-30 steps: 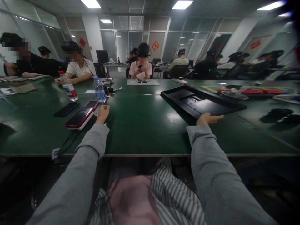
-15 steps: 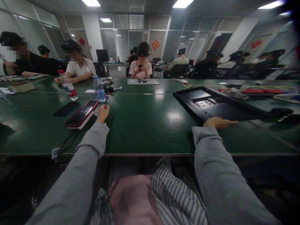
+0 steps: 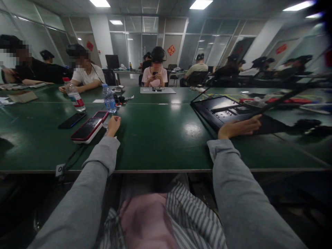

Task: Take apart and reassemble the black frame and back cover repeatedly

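My right hand point(image 3: 238, 128) grips the near side of a thin black frame point(image 3: 284, 98), its fingers drawn together along the edge. The frame is tilted up above a flat black panel point(image 3: 218, 103), which lies on the right part of the green table point(image 3: 155, 138). Part of the panel is hidden behind my hand and the frame. My left hand point(image 3: 114, 125) rests on the table with its fingers curled closed, and I see nothing in them. Beside it are a blue-capped water bottle point(image 3: 110, 100) and a red-edged, phone-like device point(image 3: 88, 129) on a white base.
A red-capped bottle point(image 3: 74, 95) and a dark phone point(image 3: 72, 120) are at the left. Red tools and cables point(image 3: 282, 101) lie behind the panel, and a black object point(image 3: 310, 124) lies to its right. Across the table a person point(image 3: 155, 74) holds a phone.
My right hand has shifted slightly left and up, and the frame has risen at an angle from the panel. My left hand has stayed in place.
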`<state>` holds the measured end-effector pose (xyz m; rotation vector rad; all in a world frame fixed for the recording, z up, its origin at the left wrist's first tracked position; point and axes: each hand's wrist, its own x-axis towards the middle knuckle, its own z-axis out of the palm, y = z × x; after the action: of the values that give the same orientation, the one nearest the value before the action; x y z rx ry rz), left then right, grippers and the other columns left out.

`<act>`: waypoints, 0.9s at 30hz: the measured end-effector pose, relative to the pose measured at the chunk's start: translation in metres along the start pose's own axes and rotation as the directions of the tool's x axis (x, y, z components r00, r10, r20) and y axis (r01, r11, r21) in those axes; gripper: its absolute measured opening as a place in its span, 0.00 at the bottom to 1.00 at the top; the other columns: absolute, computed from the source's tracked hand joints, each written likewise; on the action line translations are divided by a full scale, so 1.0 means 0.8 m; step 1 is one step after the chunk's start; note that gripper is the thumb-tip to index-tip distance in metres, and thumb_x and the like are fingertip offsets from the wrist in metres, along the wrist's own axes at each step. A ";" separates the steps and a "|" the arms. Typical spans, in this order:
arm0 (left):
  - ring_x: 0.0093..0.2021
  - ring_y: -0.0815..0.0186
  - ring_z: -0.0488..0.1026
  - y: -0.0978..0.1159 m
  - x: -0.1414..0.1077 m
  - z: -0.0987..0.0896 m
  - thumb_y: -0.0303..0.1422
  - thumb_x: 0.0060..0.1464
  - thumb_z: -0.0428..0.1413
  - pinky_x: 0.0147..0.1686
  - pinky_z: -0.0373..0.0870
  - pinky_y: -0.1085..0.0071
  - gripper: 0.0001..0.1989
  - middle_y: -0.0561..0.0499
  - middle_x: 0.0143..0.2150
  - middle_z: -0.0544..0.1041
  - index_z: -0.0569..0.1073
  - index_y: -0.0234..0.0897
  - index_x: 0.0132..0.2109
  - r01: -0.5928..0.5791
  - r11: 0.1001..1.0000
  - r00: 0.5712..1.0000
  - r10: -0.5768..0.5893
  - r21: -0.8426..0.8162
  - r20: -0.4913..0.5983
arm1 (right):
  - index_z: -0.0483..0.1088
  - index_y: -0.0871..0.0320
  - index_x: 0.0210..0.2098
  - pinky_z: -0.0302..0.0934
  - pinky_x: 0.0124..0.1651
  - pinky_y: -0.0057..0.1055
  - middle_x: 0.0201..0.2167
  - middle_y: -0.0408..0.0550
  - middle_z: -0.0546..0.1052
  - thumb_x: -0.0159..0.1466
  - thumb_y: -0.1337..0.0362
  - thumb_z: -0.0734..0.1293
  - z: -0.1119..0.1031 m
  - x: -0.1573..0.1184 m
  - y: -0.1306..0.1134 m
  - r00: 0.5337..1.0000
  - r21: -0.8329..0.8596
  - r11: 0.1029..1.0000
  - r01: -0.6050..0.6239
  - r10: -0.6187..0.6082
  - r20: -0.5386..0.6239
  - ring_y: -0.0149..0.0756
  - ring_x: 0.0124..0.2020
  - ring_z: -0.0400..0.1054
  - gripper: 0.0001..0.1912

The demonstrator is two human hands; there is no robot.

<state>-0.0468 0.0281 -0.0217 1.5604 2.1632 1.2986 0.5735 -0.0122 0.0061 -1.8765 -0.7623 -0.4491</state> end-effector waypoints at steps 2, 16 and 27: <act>0.53 0.53 0.77 0.003 -0.003 -0.003 0.37 0.64 0.53 0.54 0.69 0.62 0.14 0.37 0.51 0.81 0.78 0.33 0.47 -0.014 0.999 1.000 0.014 0.035 0.017 | 0.38 0.63 0.76 0.35 0.72 0.61 0.72 0.72 0.49 0.62 0.70 0.57 0.002 -0.010 -0.028 0.999 0.010 0.999 0.031 -0.031 -0.025 0.55 0.75 0.39 0.45; 0.54 0.58 0.77 0.006 -0.005 0.000 0.32 0.63 0.55 0.58 0.69 0.64 0.25 0.38 0.55 0.80 0.70 0.30 0.66 -0.110 0.991 0.994 0.112 -0.071 0.018 | 0.48 0.63 0.76 0.51 0.69 0.55 0.64 0.65 0.66 0.74 0.54 0.48 -0.004 -0.064 -0.114 0.885 0.233 0.870 0.435 -0.461 0.066 0.52 0.67 0.59 0.35; 0.53 0.56 0.78 0.015 -0.011 0.009 0.36 0.64 0.58 0.56 0.71 0.60 0.32 0.35 0.58 0.76 0.59 0.32 0.70 -0.074 0.973 0.990 0.098 -0.217 0.104 | 0.48 0.66 0.75 0.60 0.62 0.55 0.56 0.69 0.73 0.73 0.50 0.53 0.015 -0.092 -0.123 0.880 0.336 0.920 0.204 -0.323 0.349 0.58 0.58 0.70 0.38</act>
<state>-0.0307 0.0260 -0.0205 1.6144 1.8397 1.3792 0.4522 0.0042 0.0225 -1.6038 -1.3013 -0.1056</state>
